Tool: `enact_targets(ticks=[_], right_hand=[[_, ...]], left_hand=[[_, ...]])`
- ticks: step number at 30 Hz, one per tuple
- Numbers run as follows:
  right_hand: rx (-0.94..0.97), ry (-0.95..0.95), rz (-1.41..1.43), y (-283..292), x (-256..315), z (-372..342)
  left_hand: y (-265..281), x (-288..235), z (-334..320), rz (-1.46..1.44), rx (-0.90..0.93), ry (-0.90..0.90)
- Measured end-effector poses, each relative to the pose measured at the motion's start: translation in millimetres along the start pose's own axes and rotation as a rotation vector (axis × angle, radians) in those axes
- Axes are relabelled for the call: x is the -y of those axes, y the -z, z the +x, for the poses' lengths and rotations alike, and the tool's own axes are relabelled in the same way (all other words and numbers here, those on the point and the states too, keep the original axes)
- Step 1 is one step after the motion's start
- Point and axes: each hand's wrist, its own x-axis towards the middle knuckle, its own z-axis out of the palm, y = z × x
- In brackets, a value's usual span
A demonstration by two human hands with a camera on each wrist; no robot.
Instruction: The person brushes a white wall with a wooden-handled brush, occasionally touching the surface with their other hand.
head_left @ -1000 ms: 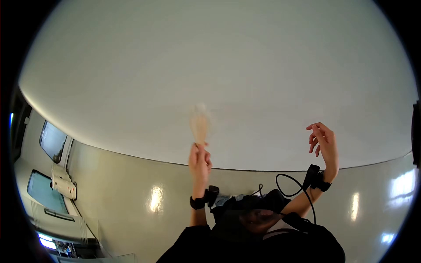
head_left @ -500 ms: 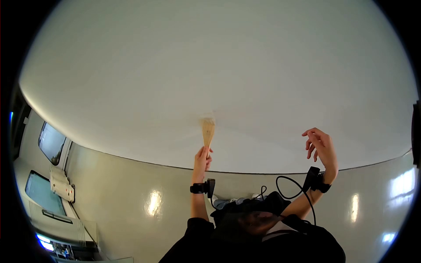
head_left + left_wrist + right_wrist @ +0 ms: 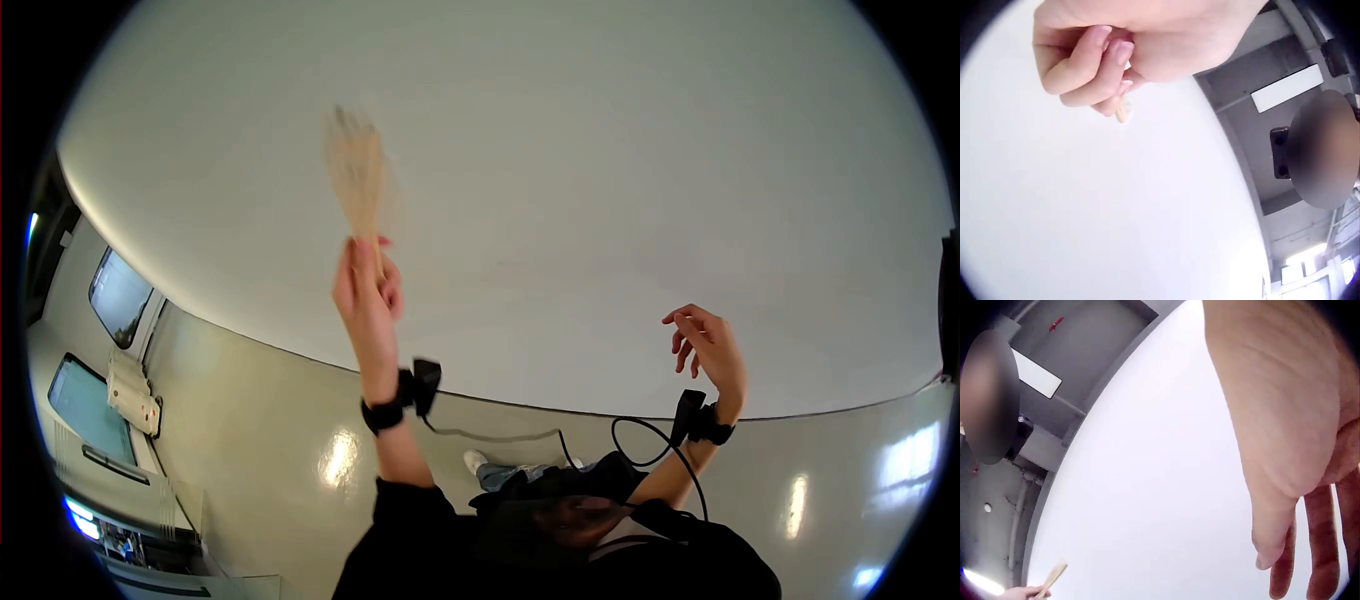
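Observation:
My left hand [image 3: 368, 285] is raised in front of a large white wall surface [image 3: 600, 170] and grips the handle of a flat wooden brush [image 3: 358, 185]. The brush points upward, its pale bristle end blurred by motion. In the left wrist view, curled fingers [image 3: 1088, 69] wrap the handle and only the handle's end [image 3: 1124, 111] shows below them. From the right wrist view, the brush [image 3: 1054, 578] appears small at the lower left. My right hand [image 3: 708, 345] hangs from a bent wrist near the white surface, fingers loosely bent and holding nothing.
A black cable [image 3: 490, 437] runs between the wrist cameras past my body. The glossy floor [image 3: 270, 400] meets the white surface along a dark curved edge. White cases [image 3: 133, 393] stand by a windowed wall at the left. A ceiling light [image 3: 1287, 89] hangs overhead.
My left hand has carried the brush from low on the white surface up and to the left. My right hand has shifted slightly left and down in the head view, still loosely bent.

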Motion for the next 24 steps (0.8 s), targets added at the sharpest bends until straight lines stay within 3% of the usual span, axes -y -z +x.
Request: enact_targets(ticks=[4,7,9,15,17,19,24], right_hand=[[-0.014,0.010,0.017,1.2,-10.0,2.4],[-0.073,-0.015,0.019,4.7,-14.1,-1.2],[-0.118,-0.027,0.030,7.4,-15.5,-2.7],[-0.213,-0.093,0.020,11.7,-10.8,-9.3],[-0.225,-0.106,-0.004,10.8,-5.0,-11.0],[-0.215,-0.104,-0.040,11.2,-1.3,-12.3],[-0.027,-0.084,-0.067,8.1,-2.2,0.3]], left_hand=[[-14.8,-25.8,56.5,-0.023,0.085,-0.155],[-2.3,-7.3,88.4,-0.043,0.224,0.016],[7.8,11.7,87.9,-0.021,0.171,0.099],[61.1,94.3,21.2,0.046,0.147,0.395],[76.7,111.9,-12.9,0.082,0.139,0.570],[83.8,118.0,-42.4,0.081,0.104,0.626],[67.2,61.7,-58.9,0.041,-0.102,0.441]])
